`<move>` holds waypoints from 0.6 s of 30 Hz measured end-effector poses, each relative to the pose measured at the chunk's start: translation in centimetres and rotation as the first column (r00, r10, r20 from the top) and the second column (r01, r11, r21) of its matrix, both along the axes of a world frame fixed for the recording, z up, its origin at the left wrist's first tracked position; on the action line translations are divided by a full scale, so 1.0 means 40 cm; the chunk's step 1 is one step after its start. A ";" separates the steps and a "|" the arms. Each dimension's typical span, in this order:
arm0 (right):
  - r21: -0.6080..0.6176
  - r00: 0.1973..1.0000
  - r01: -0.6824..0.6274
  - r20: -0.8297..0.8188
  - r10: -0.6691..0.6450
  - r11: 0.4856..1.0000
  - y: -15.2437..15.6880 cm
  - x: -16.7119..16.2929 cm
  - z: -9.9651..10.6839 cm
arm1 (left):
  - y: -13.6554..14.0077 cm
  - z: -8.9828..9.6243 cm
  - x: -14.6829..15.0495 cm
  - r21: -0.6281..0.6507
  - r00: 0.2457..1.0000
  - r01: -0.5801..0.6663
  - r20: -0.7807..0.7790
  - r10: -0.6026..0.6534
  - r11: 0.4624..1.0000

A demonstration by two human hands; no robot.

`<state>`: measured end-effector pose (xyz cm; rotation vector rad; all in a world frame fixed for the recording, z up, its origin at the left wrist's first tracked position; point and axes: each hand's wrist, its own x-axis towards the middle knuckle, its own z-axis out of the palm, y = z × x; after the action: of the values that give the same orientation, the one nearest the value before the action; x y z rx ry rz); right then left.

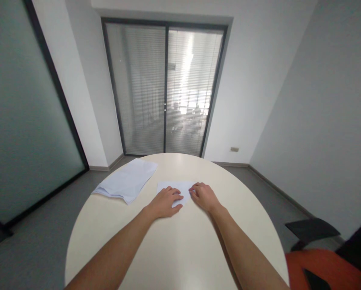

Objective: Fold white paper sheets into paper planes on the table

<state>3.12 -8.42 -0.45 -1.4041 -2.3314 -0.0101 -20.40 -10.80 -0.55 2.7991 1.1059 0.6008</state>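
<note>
A small piece of white paper (185, 193), seemingly folded, lies on the round table between my hands. My left hand (166, 202) rests on its left part, palm down with fingers apart, and covers some of it. At the paper's right edge, my right hand (204, 196) has its fingers curled together on the paper. The tips of the right fingers are partly hidden. Farther left lies a stack of larger white sheets (127, 179), loosely folded with uneven edges, and neither hand touches it.
The round cream table (174, 249) spans the middle of the view. An office chair with a red seat (325, 268) and a black armrest (312, 230) stands at the lower right. Beyond the table are a glazed partition with blinds (135, 88) and a wall socket (234, 149).
</note>
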 end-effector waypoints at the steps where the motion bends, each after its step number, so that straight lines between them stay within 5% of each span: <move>1: -0.006 1.000 -0.021 -0.016 0.021 1.000 -0.001 -0.002 -0.002 | 0.000 0.000 0.001 -0.003 1.000 -0.006 -0.001 0.006 1.000; 11: -0.019 0.998 0.018 -0.061 -0.019 1.000 0.018 0.031 -0.019 | 0.004 -0.005 -0.001 0.013 1.000 -0.014 -0.012 0.014 1.000; 18: -0.019 0.964 -0.238 -0.123 0.234 0.971 0.001 0.005 -0.015 | 0.005 -0.001 0.002 0.025 0.995 -0.073 -0.061 0.075 0.997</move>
<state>3.31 -8.37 -1.06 -1.1009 -2.3915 0.1790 -20.33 -10.58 -0.60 2.8246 1.2264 0.5396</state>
